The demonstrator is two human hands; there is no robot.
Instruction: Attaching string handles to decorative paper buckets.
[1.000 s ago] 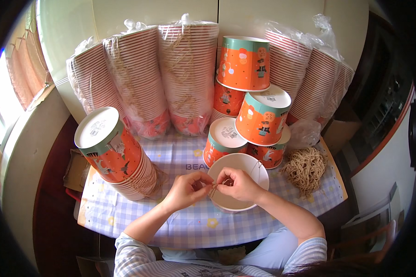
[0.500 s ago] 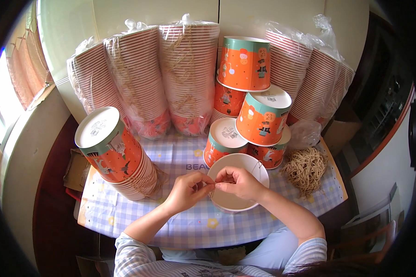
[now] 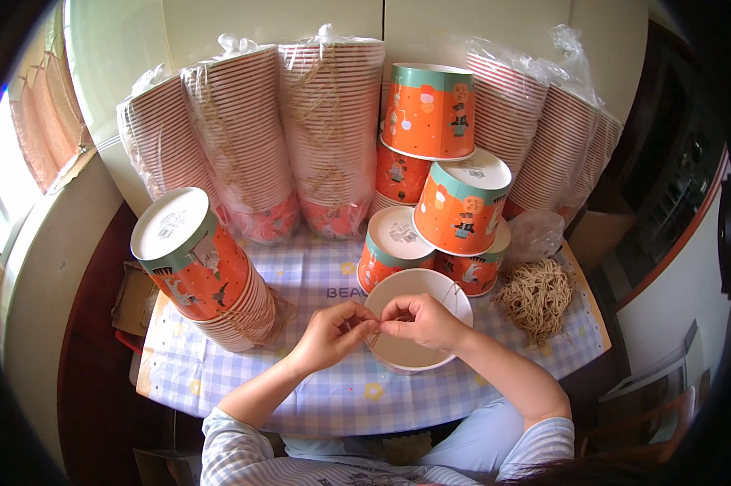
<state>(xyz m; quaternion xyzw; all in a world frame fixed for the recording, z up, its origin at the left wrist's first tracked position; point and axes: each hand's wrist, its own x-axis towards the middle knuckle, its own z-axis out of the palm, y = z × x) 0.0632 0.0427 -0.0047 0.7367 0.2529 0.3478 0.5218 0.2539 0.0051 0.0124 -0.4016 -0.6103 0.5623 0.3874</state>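
A paper bucket (image 3: 418, 355), white inside, stands upright at the near middle of the table, its mouth facing up. Over its left side my left hand (image 3: 333, 334) and my right hand (image 3: 422, 321) meet, thumbs and forefingers pinched together. Between the fingertips is thin brown twine, with a short length showing below my left fingers. Another bit of twine (image 3: 456, 288) sticks up at the bucket's far right rim. The exact loop or knot is hidden by my fingers. A tangled heap of beige twine (image 3: 537, 301) lies to the right.
Upside-down orange and green buckets (image 3: 463, 206) are piled just beyond. A leaning stack of buckets (image 3: 199, 267), twine strands against it, stands left. Tall plastic-wrapped stacks (image 3: 329, 138) line the back. A crumpled clear bag (image 3: 536, 235) sits behind the heap. A checked cloth (image 3: 317, 405) covers the table.
My fingertips have shifted very slightly at the bucket's left side, still pinched together. Everything else stays in place.
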